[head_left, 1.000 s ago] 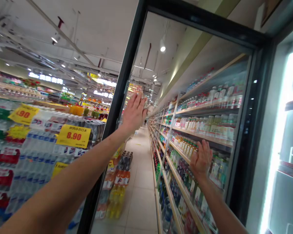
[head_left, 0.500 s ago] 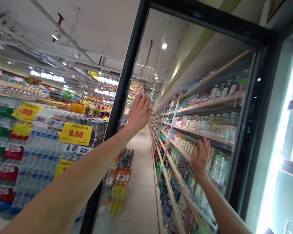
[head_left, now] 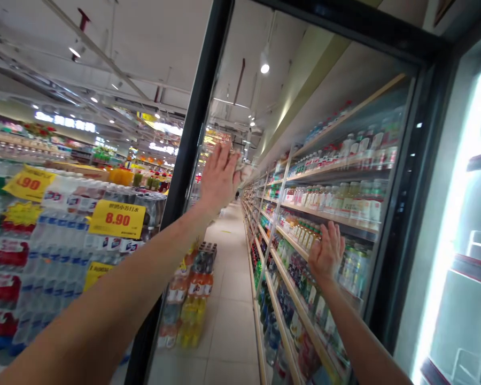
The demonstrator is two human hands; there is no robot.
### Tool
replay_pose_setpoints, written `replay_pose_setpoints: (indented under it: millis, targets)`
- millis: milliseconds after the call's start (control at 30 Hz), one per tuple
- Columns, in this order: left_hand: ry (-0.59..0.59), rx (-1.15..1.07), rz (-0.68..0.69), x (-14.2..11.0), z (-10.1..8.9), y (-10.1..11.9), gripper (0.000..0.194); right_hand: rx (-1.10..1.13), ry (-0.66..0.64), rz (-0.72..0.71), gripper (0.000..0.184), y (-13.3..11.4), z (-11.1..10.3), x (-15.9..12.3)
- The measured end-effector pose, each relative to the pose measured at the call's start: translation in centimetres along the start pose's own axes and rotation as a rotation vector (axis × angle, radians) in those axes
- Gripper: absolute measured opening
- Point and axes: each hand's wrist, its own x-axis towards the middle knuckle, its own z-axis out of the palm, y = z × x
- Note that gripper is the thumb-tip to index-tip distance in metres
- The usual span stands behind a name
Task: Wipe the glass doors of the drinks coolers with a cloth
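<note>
My left hand (head_left: 219,179) is raised with its fingers stretched out, lying against the glass pane (head_left: 260,117) of a swung-open cooler door. A small pale patch shows beside its thumb; whether it is a cloth or a reflection I cannot tell. Lower and to the right, my right hand (head_left: 326,251) also has its fingers extended, its palm toward the same glass. No held object shows in it. The door's black frame (head_left: 188,128) runs down left of my left hand and across the top.
Wooden shelves (head_left: 328,211) of bottled drinks appear in the glass area. Packs of bottles (head_left: 56,267) with yellow price signs (head_left: 117,219) are stacked on the left. At right is the lit cooler interior (head_left: 460,299). A tiled aisle (head_left: 228,278) stretches ahead.
Both hands appear slightly further left in the view, and the door and shelves have shifted the same way. The fingers of both hands stay extended.
</note>
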Motion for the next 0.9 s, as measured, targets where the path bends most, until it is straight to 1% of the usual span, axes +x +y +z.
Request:
replay_pose_setpoints:
  millis: [33,67,133,167,233,300,333,367,400,467,500,533,567,600,633,700,767,800,867,900]
  targets:
    - [0.03,-0.004,-0.029,0.2,0.0,-0.2,0.044,-0.002,0.001,0.0,0.046,0.0,0.0,0.0]
    - [0.044,-0.01,-0.027,0.2,0.0,0.0,0.044,-0.003,0.001,0.0,0.046,0.0,0.0,0.0]
    - [0.015,-0.022,0.04,-0.5,0.4,1.7,0.044,-0.003,-0.003,0.002,0.046,0.0,-0.1,0.1]
    - [-0.025,-0.029,0.104,-1.1,0.7,2.9,0.045,-0.002,-0.006,0.007,0.046,-0.1,-0.1,0.1]
    - [-0.144,-0.054,0.3,-2.2,1.1,5.0,0.044,0.002,-0.013,0.011,0.046,-0.2,-0.1,0.1]
    - [-0.246,-0.097,0.5,-2.9,1.2,5.9,0.045,0.006,-0.014,0.012,0.046,-0.1,-0.1,0.1]
    - [-0.261,-0.114,0.534,-3.1,1.2,5.9,0.045,0.006,-0.014,0.014,0.046,-0.1,-0.1,0.0]
    - [-0.243,-0.123,0.498,-3.1,1.1,5.6,0.047,0.006,-0.017,0.015,0.046,0.0,-0.1,0.0]
    - [-0.193,-0.123,0.395,-3.1,0.9,5.1,0.05,0.008,-0.021,0.018,0.046,0.1,-0.2,-0.1]
    - [-0.062,-0.101,0.1,-2.9,0.6,4.0,0.063,0.007,-0.035,0.028,0.046,-0.1,-0.4,-0.1]
    - [-0.02,-0.089,-0.012,-2.8,0.6,3.7,0.068,0.001,-0.04,0.035,0.046,-0.5,-0.6,0.0]
    - [-0.006,-0.08,-0.072,-2.8,0.5,3.5,0.072,-0.003,-0.042,0.037,0.047,-1.1,-0.8,0.4]
    - [-0.015,-0.072,-0.089,-2.7,0.5,3.5,0.072,0.007,-0.038,0.03,0.047,-2.1,-0.9,0.9]
    - [-0.037,-0.066,-0.078,-2.6,0.5,3.6,0.07,0.041,-0.032,0.007,0.049,-3.4,-1.0,1.7]
    - [-0.06,-0.06,-0.058,-2.6,0.5,3.7,0.067,0.107,-0.028,-0.039,0.05,-5.0,-1.0,2.7]
    - [-0.086,-0.054,-0.026,-2.7,0.3,3.7,0.066,0.31,-0.044,-0.183,0.052,-8.8,-0.7,5.2]
    - [-0.128,-0.091,0.061,-2.9,-0.2,3.0,0.07,0.494,-0.125,-0.329,0.052,-12.5,0.2,7.7]
    - [-0.159,-0.129,0.124,-3.0,-0.6,2.3,0.072,0.54,-0.176,-0.373,0.051,-14.0,0.8,8.7]
    - [-0.194,-0.224,0.217,-3.6,-1.5,0.6,0.075,0.54,-0.255,-0.407,0.049,-16.4,1.9,10.0]
    - [-0.179,-0.268,0.22,-4.0,-1.9,-0.3,0.074,0.508,-0.277,-0.403,0.049,-17.3,2.4,10.3]
